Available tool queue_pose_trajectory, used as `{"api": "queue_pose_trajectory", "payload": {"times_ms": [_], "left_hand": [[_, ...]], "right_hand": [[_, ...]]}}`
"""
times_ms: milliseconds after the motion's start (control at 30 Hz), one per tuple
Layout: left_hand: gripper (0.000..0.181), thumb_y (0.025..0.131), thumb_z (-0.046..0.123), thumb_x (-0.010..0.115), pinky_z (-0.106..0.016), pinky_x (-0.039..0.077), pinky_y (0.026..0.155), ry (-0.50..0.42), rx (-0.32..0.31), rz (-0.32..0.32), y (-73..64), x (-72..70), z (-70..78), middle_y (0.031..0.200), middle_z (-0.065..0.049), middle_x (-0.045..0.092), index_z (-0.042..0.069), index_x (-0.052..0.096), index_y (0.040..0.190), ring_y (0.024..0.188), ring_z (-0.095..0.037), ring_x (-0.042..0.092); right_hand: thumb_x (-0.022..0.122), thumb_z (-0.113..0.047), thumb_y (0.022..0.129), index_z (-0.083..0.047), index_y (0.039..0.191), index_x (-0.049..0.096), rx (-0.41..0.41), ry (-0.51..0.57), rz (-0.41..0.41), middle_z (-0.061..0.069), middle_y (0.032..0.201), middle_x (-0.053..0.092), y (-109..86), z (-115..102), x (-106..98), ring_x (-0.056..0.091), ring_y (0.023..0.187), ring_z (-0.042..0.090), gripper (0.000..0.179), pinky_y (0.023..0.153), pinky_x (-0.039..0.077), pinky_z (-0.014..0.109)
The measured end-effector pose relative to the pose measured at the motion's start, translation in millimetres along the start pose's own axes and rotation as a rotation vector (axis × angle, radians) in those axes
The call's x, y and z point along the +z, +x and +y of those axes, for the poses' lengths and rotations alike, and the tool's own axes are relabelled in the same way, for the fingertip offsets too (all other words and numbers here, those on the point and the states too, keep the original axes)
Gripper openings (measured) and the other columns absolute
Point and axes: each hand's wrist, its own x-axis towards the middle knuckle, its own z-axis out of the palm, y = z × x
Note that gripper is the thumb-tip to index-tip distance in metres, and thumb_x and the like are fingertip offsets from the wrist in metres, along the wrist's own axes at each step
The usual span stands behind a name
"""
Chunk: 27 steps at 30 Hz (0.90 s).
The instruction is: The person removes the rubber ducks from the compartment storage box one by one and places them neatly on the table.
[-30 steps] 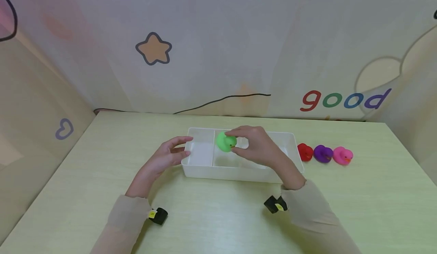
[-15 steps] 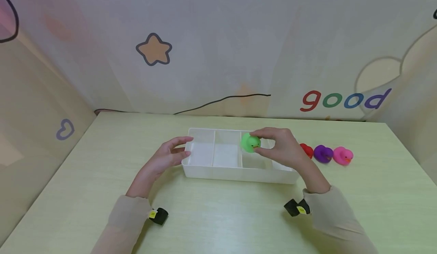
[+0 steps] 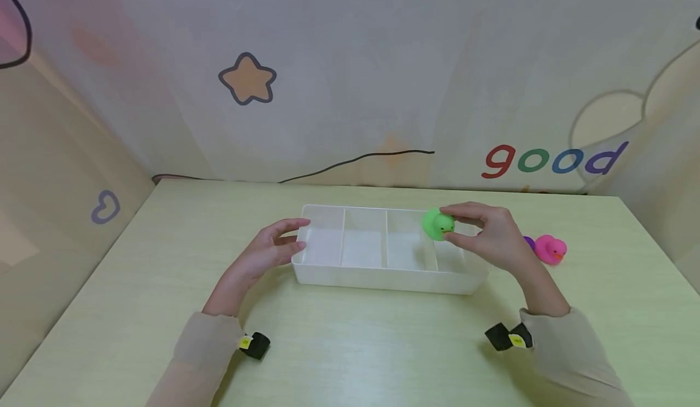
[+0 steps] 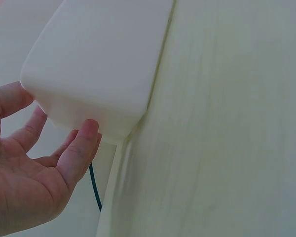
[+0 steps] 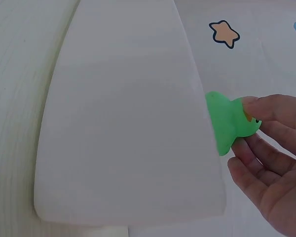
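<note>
A green rubber duck [image 3: 439, 225] is pinched between the thumb and fingers of my right hand [image 3: 494, 234], above the right part of the white divided box [image 3: 383, 278]. In the right wrist view the duck [image 5: 226, 121] shows past the box's long side wall, its lower part hidden there. My left hand [image 3: 265, 249] touches the box's left end with its fingertips, the fingers only loosely bent. The left wrist view has the fingertips of that hand [image 4: 34, 182] against the end wall of the box [image 4: 98, 59].
Beyond the right hand a pink rubber duck [image 3: 550, 249] sits on the table [image 3: 350, 346]. A purple duck [image 3: 529, 243] is mostly hidden by the hand. A printed cloth [image 3: 350, 79] hangs behind the table's far edge.
My right hand has carried the green duck rightward over the box's compartments. It now covers the red duck and most of the purple one. The left hand stays on the box.
</note>
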Motion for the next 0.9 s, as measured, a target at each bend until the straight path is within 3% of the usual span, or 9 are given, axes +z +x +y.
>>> {"api": "queue_pose_trajectory", "payload": {"times_ms": [100, 233, 433, 567, 667, 767, 900], "left_hand": [[0.05, 0.087, 0.014, 0.06, -0.043, 0.042, 0.092, -0.003, 0.001, -0.001, 0.1, 0.2, 0.0, 0.14, -0.01, 0.032, 0.01, 0.043, 0.134, 0.12, -0.032, 0.041], [0.05, 0.087, 0.014, 0.06, -0.043, 0.042, 0.092, 0.002, -0.001, 0.002, 0.3, -0.1, -0.9, 0.14, -0.01, 0.032, 0.011, 0.043, 0.134, 0.121, -0.033, 0.04], [0.05, 0.087, 0.015, 0.06, -0.043, 0.042, 0.092, 0.009, 0.0, -0.002, 0.2, -0.7, -1.0, 0.141, -0.01, 0.031, 0.011, 0.043, 0.134, 0.122, -0.032, 0.04], [0.05, 0.087, 0.016, 0.06, -0.043, 0.042, 0.092, 0.008, 0.001, -0.005, -0.1, -1.2, -1.6, 0.141, -0.01, 0.031, 0.011, 0.043, 0.134, 0.124, -0.033, 0.036], [0.05, 0.087, 0.016, 0.06, -0.043, 0.042, 0.092, 0.006, 0.001, -0.004, 0.1, -1.1, -2.0, 0.141, -0.01, 0.031, 0.011, 0.043, 0.134, 0.125, -0.033, 0.035], [0.05, 0.087, 0.016, 0.06, -0.043, 0.042, 0.092, 0.008, 0.002, -0.004, 0.0, -1.3, -2.4, 0.14, -0.01, 0.031, 0.011, 0.043, 0.134, 0.125, -0.033, 0.035], [0.049, 0.087, 0.015, 0.06, -0.043, 0.042, 0.092, 0.01, 0.0, -0.003, -0.2, -1.0, -2.3, 0.14, -0.009, 0.032, 0.012, 0.043, 0.134, 0.122, -0.032, 0.038]], "right_hand": [[0.071, -0.004, 0.077, 0.002, 0.115, 0.061, 0.047, -0.011, 0.019, 0.018, 0.11, 0.061, -5.5, 5, -9, 0.06, 0.1, 0.029, 0.04, 0.077, 0.042, 0.007], [0.07, -0.007, 0.079, 0.002, 0.115, 0.061, 0.101, -0.037, 0.05, 0.013, 0.111, 0.061, -12.1, 13, -20, 0.058, 0.095, 0.0, 0.038, 0.076, 0.042, 0.007], [0.069, -0.01, 0.08, 0.001, 0.116, 0.06, 0.139, -0.087, 0.084, 0.015, 0.113, 0.06, -22.1, 23, -36, 0.056, 0.093, -0.003, 0.039, 0.074, 0.041, 0.005], [0.07, -0.009, 0.079, 0.003, 0.115, 0.06, 0.148, -0.074, 0.106, -0.014, 0.103, 0.059, -29.0, 31, -45, 0.048, 0.088, -0.018, 0.04, 0.074, 0.041, 0.005], [0.071, -0.014, 0.08, 0.001, 0.117, 0.059, 0.2, -0.092, 0.115, -0.031, 0.098, 0.05, -34.3, 37, -51, 0.05, 0.09, -0.015, 0.042, 0.071, 0.042, 0.005], [0.07, -0.022, 0.08, -0.004, 0.12, 0.059, 0.269, -0.118, 0.114, -0.033, 0.098, 0.048, -39.1, 43, -58, 0.054, 0.095, -0.005, 0.045, 0.069, 0.043, 0.006], [0.071, -0.024, 0.08, -0.004, 0.12, 0.058, 0.288, -0.092, 0.128, -0.031, 0.1, 0.05, -44.7, 53, -65, 0.052, 0.093, -0.01, 0.047, 0.07, 0.043, 0.005]]}}
